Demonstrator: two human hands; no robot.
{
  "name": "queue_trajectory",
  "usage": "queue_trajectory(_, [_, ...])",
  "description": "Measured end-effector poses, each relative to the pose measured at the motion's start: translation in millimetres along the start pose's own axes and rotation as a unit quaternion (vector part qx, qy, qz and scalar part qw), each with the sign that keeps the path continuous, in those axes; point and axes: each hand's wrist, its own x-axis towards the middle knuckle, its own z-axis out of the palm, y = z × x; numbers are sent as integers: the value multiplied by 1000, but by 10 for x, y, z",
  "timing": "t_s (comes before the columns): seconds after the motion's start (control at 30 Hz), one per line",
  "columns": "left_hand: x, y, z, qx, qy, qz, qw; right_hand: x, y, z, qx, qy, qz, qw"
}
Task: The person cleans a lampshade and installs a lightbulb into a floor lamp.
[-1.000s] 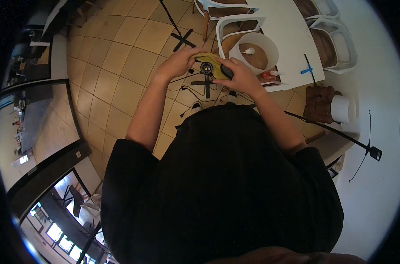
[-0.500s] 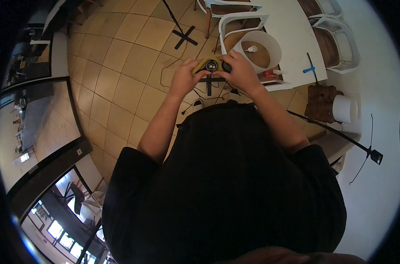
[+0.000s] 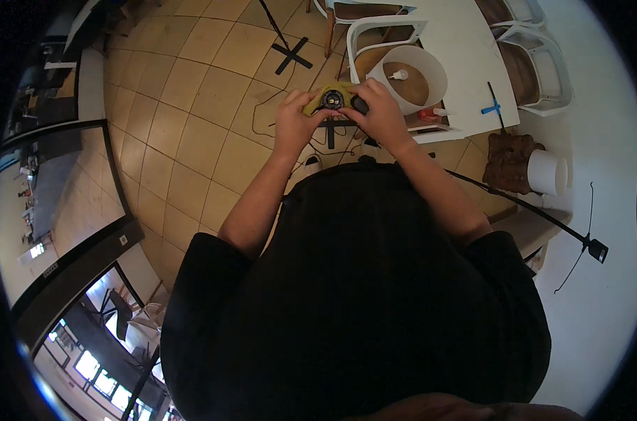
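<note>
Both hands are in front of me, above the tiled floor, gripping a yellow-green device [image 3: 332, 100] with a round black face. A small light patch shows at the face's middle; its exact kind I cannot make out. My left hand [image 3: 294, 121] is closed around its left side, thumb at the lower edge of the round face. On the other side, my right hand [image 3: 381, 116] is closed on it, thumb also near the face. A dark rounded part [image 3: 359, 104] sticks out beside my right fingers. The palms are turned inward, so part of the device is hidden.
Just right of my hands stands a round white tub [image 3: 431, 67] with a white bulb [image 3: 399, 75] inside. A red bottle [image 3: 429, 114] and a blue-handled tool [image 3: 492, 109] lie by the white table [image 3: 466, 88]. Black stands [image 3: 292, 56] and a thin cable [image 3: 254, 116] are on the floor.
My hands and the device have shifted slightly left and up, and the device has turned a little. Both hands keep their hold.
</note>
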Motion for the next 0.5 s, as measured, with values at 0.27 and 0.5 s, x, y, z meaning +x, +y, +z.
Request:
queue_trajectory(0.27, [77,44,74,-3,56,30,998,-47,127,6,-22,-25,7,999])
queue_trajectory(0.5, [-13,3,79,108,13,-17,994,-5,54,60,23,48,48,997])
